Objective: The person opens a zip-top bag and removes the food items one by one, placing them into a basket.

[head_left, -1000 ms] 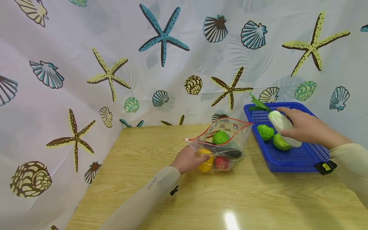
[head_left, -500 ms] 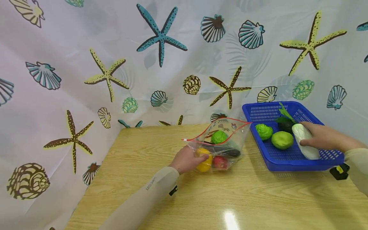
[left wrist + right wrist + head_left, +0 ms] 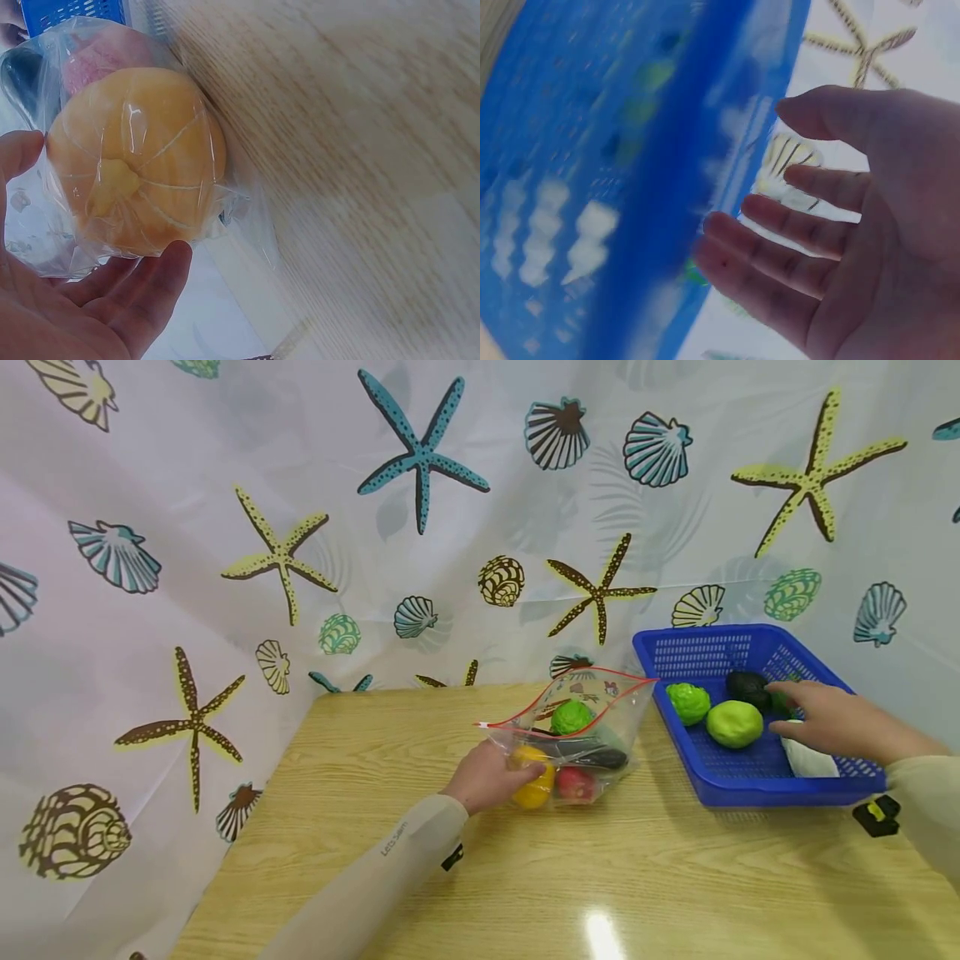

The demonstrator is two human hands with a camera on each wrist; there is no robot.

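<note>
My left hand (image 3: 487, 777) holds the side of a clear zip bag (image 3: 637, 714), its thumb and fingers round a yellow-orange pumpkin (image 3: 142, 161) inside. The bag's red-edged mouth gapes. Also in it are a red round item (image 3: 576, 785), a dark eggplant (image 3: 609, 758) and a green leafy ball (image 3: 572, 718). Over the right side of the blue basket (image 3: 750, 797) hovers my right hand (image 3: 851, 720), fingers extended and holding nothing. Beneath it lies a white radish-like vegetable (image 3: 812, 762), partly hidden by the hand.
Inside the basket sit a light green round fruit (image 3: 735, 724), a bumpy green item (image 3: 687, 703) and a dark avocado-like item (image 3: 746, 687). A patterned curtain (image 3: 450, 552) hangs behind the wooden table (image 3: 360, 760).
My right hand has carried the white radish-like vegetable rightward, laid it in the basket and let it go. The left hand stays on the bag.
</note>
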